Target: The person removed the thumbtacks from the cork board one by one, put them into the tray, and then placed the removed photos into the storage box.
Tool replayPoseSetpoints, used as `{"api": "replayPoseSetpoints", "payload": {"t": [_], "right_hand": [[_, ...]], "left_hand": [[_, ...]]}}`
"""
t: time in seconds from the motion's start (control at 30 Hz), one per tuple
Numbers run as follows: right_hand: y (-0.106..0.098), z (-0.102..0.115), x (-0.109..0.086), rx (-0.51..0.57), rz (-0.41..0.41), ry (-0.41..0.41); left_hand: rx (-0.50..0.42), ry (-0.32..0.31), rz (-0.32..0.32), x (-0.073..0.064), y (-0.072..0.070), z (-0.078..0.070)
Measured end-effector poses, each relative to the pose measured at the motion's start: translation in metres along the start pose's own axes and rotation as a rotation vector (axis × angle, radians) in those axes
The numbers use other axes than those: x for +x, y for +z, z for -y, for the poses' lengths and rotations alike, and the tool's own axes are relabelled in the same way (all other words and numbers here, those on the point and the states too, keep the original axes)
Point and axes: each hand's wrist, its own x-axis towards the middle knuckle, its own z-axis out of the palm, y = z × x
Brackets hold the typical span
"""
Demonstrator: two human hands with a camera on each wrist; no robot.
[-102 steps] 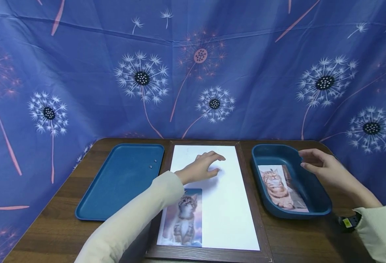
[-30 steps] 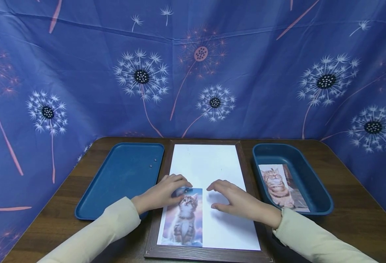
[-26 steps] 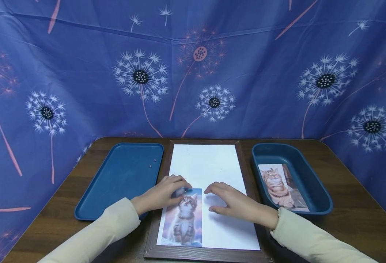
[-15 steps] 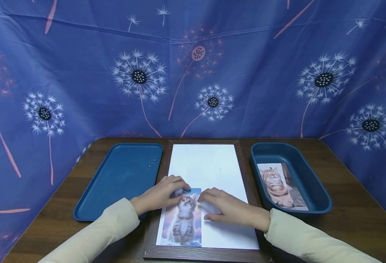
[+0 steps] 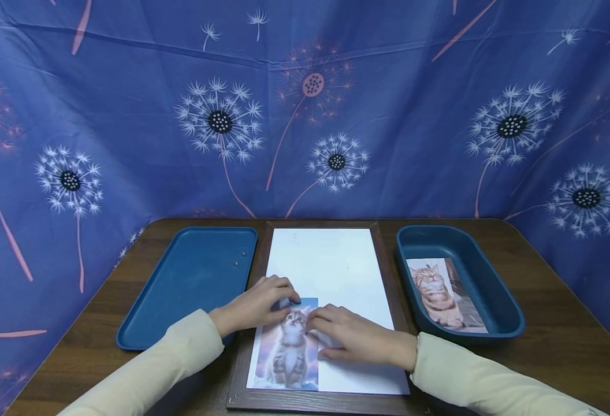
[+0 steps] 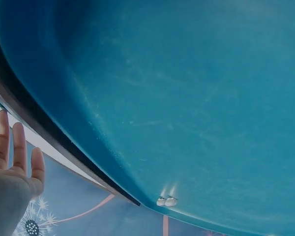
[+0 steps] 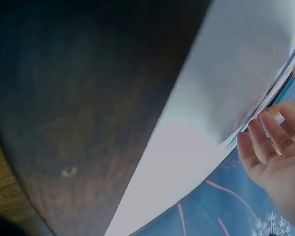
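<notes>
A kitten photo [image 5: 288, 358] lies on the lower left of a brown-framed whiteboard [image 5: 341, 266]. My left hand [image 5: 258, 304] is over the photo's upper left corner, with its fingertips beside a small silver bead [image 5: 296, 301] at the top edge. The left wrist view shows the fingers of that hand [image 6: 14, 162] extended. My right hand [image 5: 354, 336] reaches in from the right; its fingertips overlap the photo's right edge and its thumb is near the white surface. In the right wrist view the right hand's fingers [image 7: 270, 142] are slightly bent, with nothing gripped.
A flat blue tray [image 5: 190, 283] left of the board holds two small silver beads [image 5: 240, 259]. To the right, a deeper blue bin [image 5: 471, 254] contains another cat picture [image 5: 437, 297]. All stand on a wooden table [image 5: 549, 323] before a blue dandelion curtain [image 5: 305, 104].
My left hand has come down from above the board to the photo's top edge. My right hand has left the bin and moved left over the board, until its fingertips overlap the photo.
</notes>
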Motion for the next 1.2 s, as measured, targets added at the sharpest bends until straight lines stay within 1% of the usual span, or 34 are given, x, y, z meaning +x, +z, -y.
{"api": "replayPoseSetpoints", "payload": {"t": [0.13, 0.33, 0.47, 0.67, 0.93, 1.2], "right_hand": [[0.001, 0.001, 0.001, -0.023, 0.006, -0.016], [0.002, 0.004, 0.003, -0.047, 0.046, -0.007], [0.002, 0.006, 0.004, -0.047, 0.054, 0.002], [0.004, 0.008, 0.003, -0.031, 0.069, 0.027], [0.004, 0.009, 0.003, -0.031, 0.078, 0.045], [0.005, 0.010, 0.003, -0.024, 0.075, 0.057]], "left_hand": [[0.011, 0.016, 0.002, 0.003, -0.001, 0.000], [0.016, 0.023, 0.010, 0.007, -0.001, 0.003], [0.026, 0.031, 0.014, 0.009, -0.001, 0.005], [0.011, 0.033, 0.024, 0.011, -0.002, 0.006], [0.029, 0.071, -0.004, 0.013, -0.004, 0.006], [0.055, 0.067, -0.007, 0.013, -0.002, 0.006]]}}
